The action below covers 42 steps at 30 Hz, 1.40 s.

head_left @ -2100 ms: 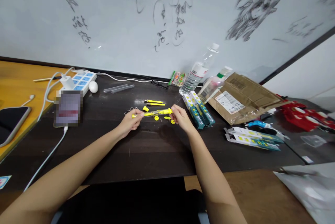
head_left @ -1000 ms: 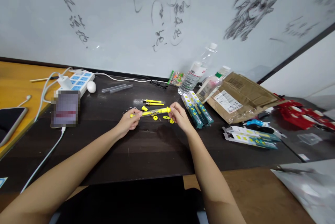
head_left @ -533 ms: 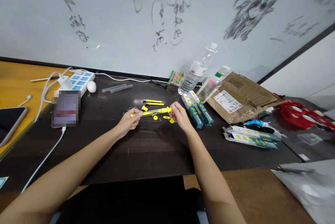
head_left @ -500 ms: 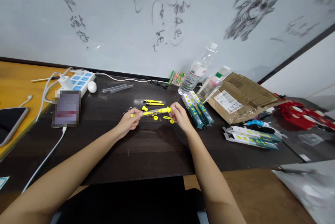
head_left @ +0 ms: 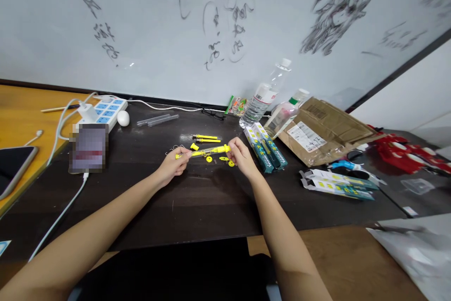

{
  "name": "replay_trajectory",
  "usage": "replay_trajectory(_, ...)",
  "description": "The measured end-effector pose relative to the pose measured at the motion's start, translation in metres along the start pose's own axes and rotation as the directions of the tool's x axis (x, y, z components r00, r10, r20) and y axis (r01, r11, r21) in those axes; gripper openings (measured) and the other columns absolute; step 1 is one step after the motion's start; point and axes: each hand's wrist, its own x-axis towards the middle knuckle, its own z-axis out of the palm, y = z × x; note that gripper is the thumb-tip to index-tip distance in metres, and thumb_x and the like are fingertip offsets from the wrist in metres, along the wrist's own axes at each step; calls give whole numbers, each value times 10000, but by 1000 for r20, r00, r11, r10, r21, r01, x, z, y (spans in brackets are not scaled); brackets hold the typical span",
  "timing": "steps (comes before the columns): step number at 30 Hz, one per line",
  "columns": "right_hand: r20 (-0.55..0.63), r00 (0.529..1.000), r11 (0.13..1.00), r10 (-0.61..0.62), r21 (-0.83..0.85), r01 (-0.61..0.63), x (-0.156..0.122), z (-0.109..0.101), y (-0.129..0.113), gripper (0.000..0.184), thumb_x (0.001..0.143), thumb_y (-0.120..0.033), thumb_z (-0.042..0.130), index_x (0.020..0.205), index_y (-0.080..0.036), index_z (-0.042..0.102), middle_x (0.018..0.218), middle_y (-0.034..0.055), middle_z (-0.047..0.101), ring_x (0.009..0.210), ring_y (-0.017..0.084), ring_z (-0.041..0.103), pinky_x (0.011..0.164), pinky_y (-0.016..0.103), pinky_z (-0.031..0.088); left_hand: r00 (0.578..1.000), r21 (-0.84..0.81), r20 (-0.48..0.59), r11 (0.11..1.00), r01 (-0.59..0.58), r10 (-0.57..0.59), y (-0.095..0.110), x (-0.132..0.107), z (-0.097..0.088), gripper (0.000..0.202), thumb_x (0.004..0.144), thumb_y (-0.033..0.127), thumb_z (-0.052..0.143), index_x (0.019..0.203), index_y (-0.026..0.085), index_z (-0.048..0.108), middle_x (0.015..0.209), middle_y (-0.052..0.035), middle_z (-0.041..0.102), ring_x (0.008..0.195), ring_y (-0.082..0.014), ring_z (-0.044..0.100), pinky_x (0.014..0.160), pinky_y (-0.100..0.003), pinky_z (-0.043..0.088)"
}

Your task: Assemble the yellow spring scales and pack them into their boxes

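My left hand (head_left: 173, 164) pinches the left end of a slim spring scale (head_left: 204, 152) with a clear tube and yellow parts. At its other end, the fingers of my right hand (head_left: 242, 155) are closed on the yellow cap. The scale is held nearly level, just above the dark table. Behind it lie two yellow rods (head_left: 206, 140) with dark ends and a loose yellow cap (head_left: 194, 146). In front are a yellow ring (head_left: 209, 159) and more small yellow pieces (head_left: 224, 158). Thin wire hooks (head_left: 179, 146) show beside my left hand, partly hidden.
Clear tubes (head_left: 162, 120) lie farther back on the table (head_left: 148, 212). Green-and-white boxes (head_left: 265, 147), a water bottle (head_left: 259, 101) and a cardboard parcel (head_left: 322, 125) stand to the right. At left are a power strip (head_left: 111, 112) and a charging phone (head_left: 89, 147).
Both hands keep their hold on the spring scale, with hardly any movement. The whole view has shifted very slightly.
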Motion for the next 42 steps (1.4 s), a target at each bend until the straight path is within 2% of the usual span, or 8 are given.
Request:
replay_trajectory(4,21,1000,1000,3,7,-4,0,0,1,323,886,-495,446,731,-213,415,572,-48,466,457,79,363,422,192,279,1000,8,1,1000,4,-4,1,0,1,335,722,419,702,837,181,497,544,105,316,364,6,235,347,-112,118)
replay_trajectory(13,31,1000,997,2,-75,0,2,0,6,444,896,-542,397,616,-197,400,538,-32,431,463,82,360,425,205,269,1000,27,14,1000,0,-1,-1,1,0,327,738,418,689,851,185,490,554,104,312,371,4,232,348,-114,115)
replay_trajectory(20,25,1000,999,-20,25,19,0,0,2,267,905,-447,426,772,-215,420,572,-55,472,438,76,358,425,194,278,1000,12,8,1000,-4,4,1,0,1,335,733,420,695,839,182,486,547,107,301,372,3,227,346,-114,110)
replay_trajectory(24,47,999,1000,-14,26,13,-1,0,2,249,901,-417,432,756,-216,413,580,-49,487,453,81,376,428,191,286,1000,10,7,1000,0,-1,0,0,1,339,726,420,702,834,181,488,537,110,299,367,3,225,344,-116,110)
replay_trajectory(30,62,998,1000,11,-26,-10,-1,1,3,370,894,-495,424,664,-207,391,558,-35,484,463,84,383,429,197,288,1000,30,-6,1000,7,-7,0,-1,2,359,703,435,715,818,180,492,538,101,341,360,3,236,343,-120,115)
replay_trajectory(36,46,998,996,47,-78,-43,2,3,11,516,880,-586,385,556,-187,434,494,-24,455,439,84,379,442,219,286,1000,45,-16,999,-10,11,-1,1,2,366,686,432,728,820,184,496,531,100,353,350,2,242,336,-125,116)
replay_trajectory(42,-16,997,992,80,-93,-81,5,9,21,634,852,-644,365,400,-200,351,368,-32,343,389,88,362,472,242,306,998,141,-36,989,-44,49,-1,1,2,346,701,424,719,846,188,512,473,116,314,335,-8,241,330,-131,131)
